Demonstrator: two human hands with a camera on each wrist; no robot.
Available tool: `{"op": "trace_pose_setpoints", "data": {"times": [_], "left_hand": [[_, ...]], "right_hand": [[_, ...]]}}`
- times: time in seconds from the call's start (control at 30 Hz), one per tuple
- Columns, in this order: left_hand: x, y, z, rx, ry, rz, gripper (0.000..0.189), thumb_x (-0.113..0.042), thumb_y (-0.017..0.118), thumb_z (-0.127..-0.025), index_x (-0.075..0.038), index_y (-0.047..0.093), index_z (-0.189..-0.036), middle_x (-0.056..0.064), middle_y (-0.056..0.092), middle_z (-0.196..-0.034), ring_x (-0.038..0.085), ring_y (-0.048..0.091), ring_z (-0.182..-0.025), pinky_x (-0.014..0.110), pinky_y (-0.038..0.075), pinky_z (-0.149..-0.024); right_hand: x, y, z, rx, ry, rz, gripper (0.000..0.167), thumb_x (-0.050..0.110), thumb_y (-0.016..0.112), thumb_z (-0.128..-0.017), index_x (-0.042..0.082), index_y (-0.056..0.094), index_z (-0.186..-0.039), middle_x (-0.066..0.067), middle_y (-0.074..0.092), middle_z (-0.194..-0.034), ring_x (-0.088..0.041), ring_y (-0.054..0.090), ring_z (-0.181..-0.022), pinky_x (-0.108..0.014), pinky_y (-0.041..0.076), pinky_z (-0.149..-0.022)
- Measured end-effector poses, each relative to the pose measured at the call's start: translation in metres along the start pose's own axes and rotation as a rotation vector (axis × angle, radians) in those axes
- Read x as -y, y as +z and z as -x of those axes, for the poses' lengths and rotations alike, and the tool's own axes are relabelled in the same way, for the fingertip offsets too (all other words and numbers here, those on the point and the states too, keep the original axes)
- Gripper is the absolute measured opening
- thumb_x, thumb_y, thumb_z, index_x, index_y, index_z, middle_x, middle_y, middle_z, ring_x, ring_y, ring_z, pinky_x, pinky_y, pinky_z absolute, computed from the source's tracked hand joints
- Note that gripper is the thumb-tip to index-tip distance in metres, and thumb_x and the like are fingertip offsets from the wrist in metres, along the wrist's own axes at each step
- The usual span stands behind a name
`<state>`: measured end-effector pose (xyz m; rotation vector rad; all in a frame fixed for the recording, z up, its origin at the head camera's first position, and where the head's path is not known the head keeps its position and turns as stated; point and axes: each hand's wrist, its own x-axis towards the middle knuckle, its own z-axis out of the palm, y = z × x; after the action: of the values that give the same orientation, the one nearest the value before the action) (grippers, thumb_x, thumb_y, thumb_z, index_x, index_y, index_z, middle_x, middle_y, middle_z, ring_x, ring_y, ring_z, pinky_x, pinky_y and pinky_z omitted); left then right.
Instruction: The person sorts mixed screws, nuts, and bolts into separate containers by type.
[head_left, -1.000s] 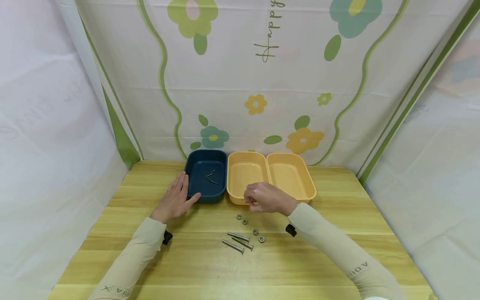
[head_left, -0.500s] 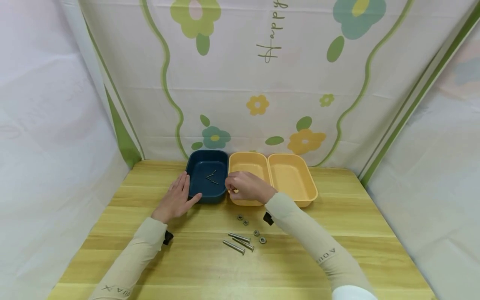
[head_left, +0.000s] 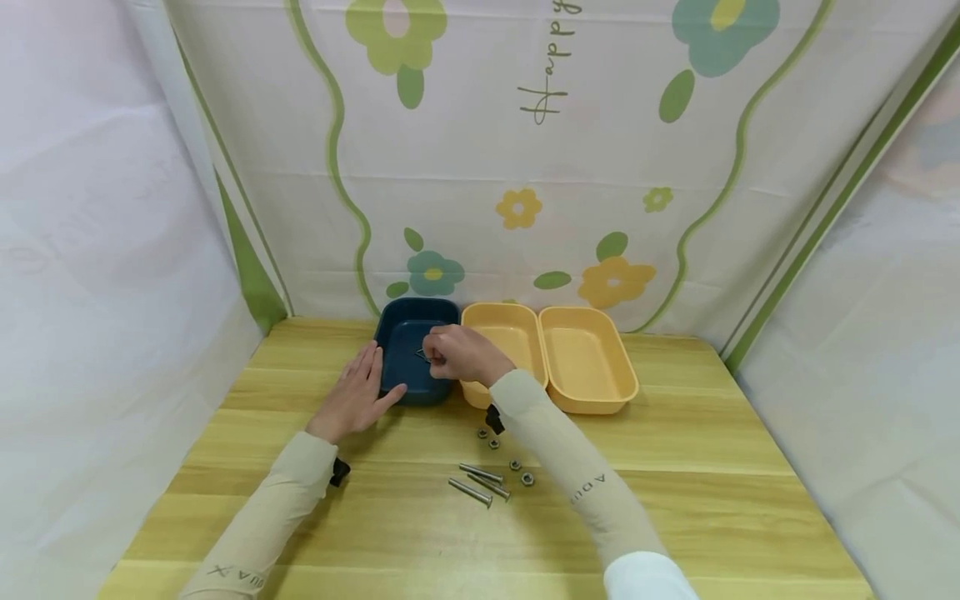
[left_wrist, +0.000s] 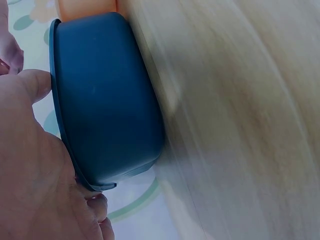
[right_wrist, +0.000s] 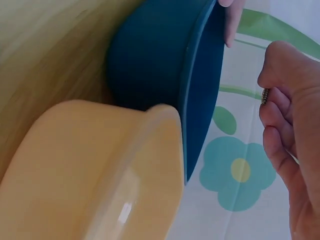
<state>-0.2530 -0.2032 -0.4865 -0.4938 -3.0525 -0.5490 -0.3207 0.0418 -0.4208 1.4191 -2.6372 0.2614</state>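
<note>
Right hand [head_left: 459,354] pinches a small threaded screw [right_wrist: 265,96] above the blue tray [head_left: 401,392] near the surface's far edge; left hand [head_left: 352,400], fingers flat, steadies its rim. Light, stiff, slippery: a fingertip pinch on the shank probably suits it.

A pale wooden tabletop [head_left: 675,500] with lengthwise grain carries everything. Along its far edge three trays stand in a row: a dark blue tray [head_left: 397,333] on the left, then two yellow trays [head_left: 517,333] [head_left: 588,358], each touching the next. Nearer the front lie three bolts [head_left: 476,483] close together (roughly parallel, slightly fanned), with four small nuts [head_left: 517,471] scattered just beside and behind them.
</note>
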Motion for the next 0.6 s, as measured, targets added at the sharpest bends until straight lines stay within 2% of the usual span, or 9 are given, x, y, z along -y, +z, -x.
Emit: {"op": "trace_pose_setpoints", "data": {"times": [0.07, 0.17, 0.27, 0.5, 0.6], "left_hand": [[0.0, 0.0, 0.0, 0.006, -0.001, -0.002, 0.095, -0.058, 0.045, -0.109, 0.013, 0.012, -0.164, 0.031, 0.005, -0.175, 0.048, 0.007, -0.163, 0.065, 0.014, -0.131], [0.0, 0.001, -0.001, 0.005, 0.001, -0.003, 0.096, -0.059, 0.044, -0.109, 0.013, 0.013, -0.164, 0.031, 0.006, -0.175, 0.048, 0.007, -0.163, 0.066, 0.014, -0.131], [0.0, 0.002, -0.002, -0.006, 0.011, 0.006, 0.096, -0.06, 0.043, -0.109, 0.014, 0.014, -0.163, 0.032, 0.007, -0.174, 0.049, 0.009, -0.163, 0.067, 0.015, -0.13], [0.001, 0.002, -0.001, -0.023, 0.007, 0.008, 0.095, -0.058, 0.044, -0.109, 0.015, 0.014, -0.163, 0.032, 0.007, -0.174, 0.05, 0.009, -0.163, 0.066, 0.014, -0.131], [0.001, 0.001, -0.001, -0.021, 0.009, 0.01, 0.095, -0.056, 0.046, -0.109, 0.015, 0.014, -0.162, 0.033, 0.007, -0.174, 0.05, 0.009, -0.162, 0.067, 0.014, -0.131]], "right_hand": [[0.001, 0.003, -0.004, -0.004, 0.006, 0.014, 0.003, 0.012, 0.071, -0.098, 0.011, 0.073, -0.099, -0.002, 0.067, -0.096, -0.015, 0.063, -0.082, -0.02, 0.052, -0.073], [0.003, 0.006, -0.007, -0.016, 0.023, 0.03, 0.026, 0.02, 0.073, -0.1, 0.008, 0.075, -0.124, -0.008, 0.072, -0.121, -0.02, 0.071, -0.106, -0.025, 0.06, -0.091], [0.002, 0.004, -0.004, -0.039, 0.05, 0.03, 0.046, 0.027, 0.074, -0.101, 0.008, 0.066, -0.142, -0.01, 0.067, -0.14, -0.023, 0.068, -0.126, -0.031, 0.059, -0.103], [-0.009, -0.009, 0.013, -0.079, 0.051, 0.045, 0.046, 0.03, 0.072, -0.102, 0.007, 0.066, -0.141, -0.011, 0.069, -0.136, -0.022, 0.073, -0.115, -0.03, 0.061, -0.099], [-0.016, -0.015, 0.023, -0.092, 0.054, 0.064, 0.047, 0.031, 0.072, -0.102, 0.005, 0.067, -0.14, -0.012, 0.07, -0.135, -0.023, 0.073, -0.116, -0.032, 0.061, -0.1]]}}
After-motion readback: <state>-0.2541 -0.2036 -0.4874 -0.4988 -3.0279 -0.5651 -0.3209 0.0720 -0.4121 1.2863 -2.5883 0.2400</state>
